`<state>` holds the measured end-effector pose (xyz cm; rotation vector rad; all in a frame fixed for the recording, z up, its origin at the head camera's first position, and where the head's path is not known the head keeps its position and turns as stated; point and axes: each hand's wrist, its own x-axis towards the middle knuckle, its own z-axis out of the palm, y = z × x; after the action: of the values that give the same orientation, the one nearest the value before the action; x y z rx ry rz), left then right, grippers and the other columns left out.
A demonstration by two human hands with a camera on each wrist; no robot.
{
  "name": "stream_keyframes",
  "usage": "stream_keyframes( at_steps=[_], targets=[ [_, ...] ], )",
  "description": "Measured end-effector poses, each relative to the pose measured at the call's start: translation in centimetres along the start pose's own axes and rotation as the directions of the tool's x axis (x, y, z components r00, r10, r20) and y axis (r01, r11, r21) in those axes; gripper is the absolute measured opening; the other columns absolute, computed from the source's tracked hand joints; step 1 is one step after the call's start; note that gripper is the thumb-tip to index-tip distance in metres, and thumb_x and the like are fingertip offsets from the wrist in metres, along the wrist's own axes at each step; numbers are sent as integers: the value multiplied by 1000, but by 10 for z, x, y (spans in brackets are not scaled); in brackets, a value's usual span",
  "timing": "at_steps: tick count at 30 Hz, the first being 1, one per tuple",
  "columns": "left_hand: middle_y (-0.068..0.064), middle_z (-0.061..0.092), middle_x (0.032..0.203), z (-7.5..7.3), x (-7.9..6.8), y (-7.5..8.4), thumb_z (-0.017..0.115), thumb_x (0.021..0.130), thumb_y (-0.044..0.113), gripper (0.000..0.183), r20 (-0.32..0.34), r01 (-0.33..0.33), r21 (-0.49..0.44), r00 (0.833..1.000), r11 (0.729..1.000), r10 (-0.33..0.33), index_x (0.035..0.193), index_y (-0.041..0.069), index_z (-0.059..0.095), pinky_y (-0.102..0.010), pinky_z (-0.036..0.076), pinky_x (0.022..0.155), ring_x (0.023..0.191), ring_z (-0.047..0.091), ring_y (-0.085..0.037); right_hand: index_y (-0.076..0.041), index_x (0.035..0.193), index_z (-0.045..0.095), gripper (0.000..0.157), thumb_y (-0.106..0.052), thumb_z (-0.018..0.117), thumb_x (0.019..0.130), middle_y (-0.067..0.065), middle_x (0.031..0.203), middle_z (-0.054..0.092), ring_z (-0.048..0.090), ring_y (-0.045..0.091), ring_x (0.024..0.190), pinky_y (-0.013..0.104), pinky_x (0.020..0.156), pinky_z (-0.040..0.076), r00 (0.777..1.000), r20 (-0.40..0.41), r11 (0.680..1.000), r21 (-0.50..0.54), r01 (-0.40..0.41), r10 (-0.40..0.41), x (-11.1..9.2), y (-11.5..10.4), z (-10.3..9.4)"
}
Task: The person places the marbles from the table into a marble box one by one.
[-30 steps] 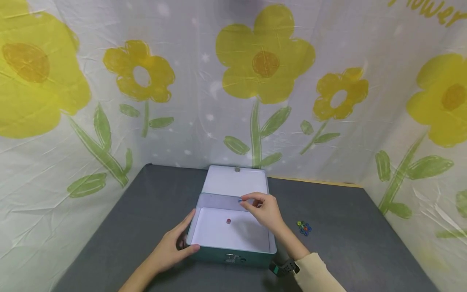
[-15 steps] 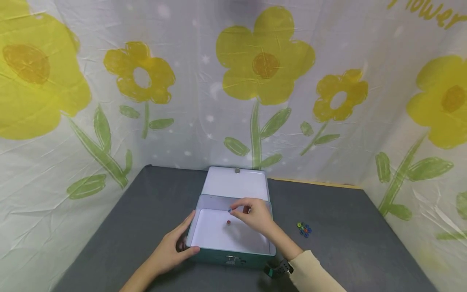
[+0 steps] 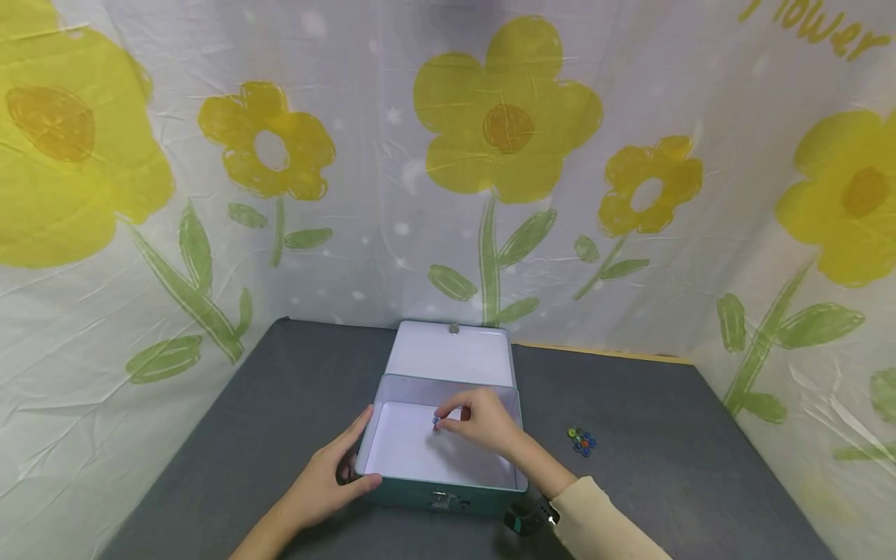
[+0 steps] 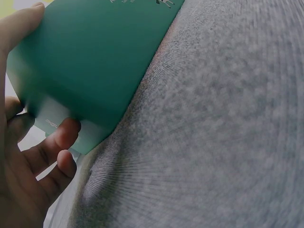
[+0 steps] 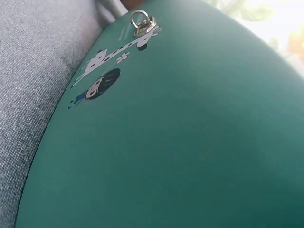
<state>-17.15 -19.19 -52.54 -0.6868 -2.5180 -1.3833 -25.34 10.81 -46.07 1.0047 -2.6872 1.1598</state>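
A green tin box (image 3: pixel 448 502) with a white inside stands on the dark table, its lid (image 3: pixel 451 350) folded back. My left hand (image 3: pixel 320 476) holds the box's near left corner, thumb at the front rim and fingers round the left side. In the left wrist view some fingertips (image 4: pixel 66 135) bend beside the green wall. Inside the box, my right hand (image 3: pixel 484 424) pinches a small blue bead (image 3: pixel 436 420) between thumb and forefinger. A reddish bead shows just under it; whether they touch I cannot tell. The right wrist view shows the box front and its metal latch (image 5: pixel 142 23).
Several small beads (image 3: pixel 582 442), blue, green, yellow and red, lie clustered on the table (image 3: pixel 651 467) right of the box. A white cloth with yellow flowers (image 3: pixel 509 128) hangs behind and at both sides. A dark watch (image 3: pixel 530 516) is on the right wrist.
My right hand has moved left and down into the box with the blue bead, coming over the red one. The left hand stays at its corner.
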Motion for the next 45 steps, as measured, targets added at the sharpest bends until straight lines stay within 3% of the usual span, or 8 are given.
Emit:
stream_keyframes(
  at_steps=[5,7,10,14,19,30,38,45],
  targets=[
    [0,54,99,-1,0,1,86,89,29,96,-3,-20,-7,1000,1000,20,168,16,34,-24,44,62,72,46,-2,-5,97,84,8,-4,84,89,4,85,79,36,-3,50,18,49,32,1000,22,1000,-17,-7,8,1,3,1],
    [-1,57,106,-1,0,1,87,88,28,96,-7,-23,-5,1000,1000,23,167,16,34,-24,44,61,72,46,-2,-4,98,84,8,-3,83,90,6,88,80,38,-1,51,18,49,33,1000,14,1000,-20,-17,17,1,4,1],
    [-2,58,103,-1,-1,2,87,88,28,96,-11,-21,-4,1000,1000,21,167,16,35,-24,44,62,72,46,-2,-4,100,84,9,-4,83,91,6,94,80,43,2,55,19,51,36,999,-16,998,-24,-52,52,1,4,1],
    [3,50,90,-1,0,3,87,88,29,96,-8,-20,0,1000,1000,20,167,15,34,-23,44,62,72,46,-2,-4,102,84,12,-8,84,91,5,96,79,46,5,60,20,54,37,994,-57,995,-29,-94,92,1,3,0],
    [8,47,86,0,0,3,87,88,29,96,-10,-31,8,999,999,31,167,14,34,-23,44,61,72,46,-2,-3,104,83,15,-11,84,92,6,97,79,46,6,61,22,55,38,994,-83,997,-23,-77,75,-2,0,-4],
    [1,54,98,-1,0,1,87,88,30,96,-11,-23,5,1000,1000,23,167,14,35,-24,44,62,73,47,-2,-11,104,84,13,-13,85,91,-1,93,77,47,2,61,21,53,36,986,-156,998,8,-62,63,-18,-5,-21],
    [-9,61,115,-1,1,-1,87,88,30,96,-19,-28,7,999,1000,28,166,11,36,-23,45,62,73,47,-2,-8,105,84,16,-14,86,91,-1,84,74,48,8,58,22,49,31,968,-227,994,54,-92,102,-28,-3,-37],
    [3,50,91,0,-1,-2,87,88,30,96,-9,-10,9,1000,1000,10,166,12,35,-23,45,62,72,46,-1,-12,103,85,14,-14,86,90,-2,71,69,50,10,55,22,46,32,937,-318,989,78,-123,141,-39,6,-45]
  ],
)
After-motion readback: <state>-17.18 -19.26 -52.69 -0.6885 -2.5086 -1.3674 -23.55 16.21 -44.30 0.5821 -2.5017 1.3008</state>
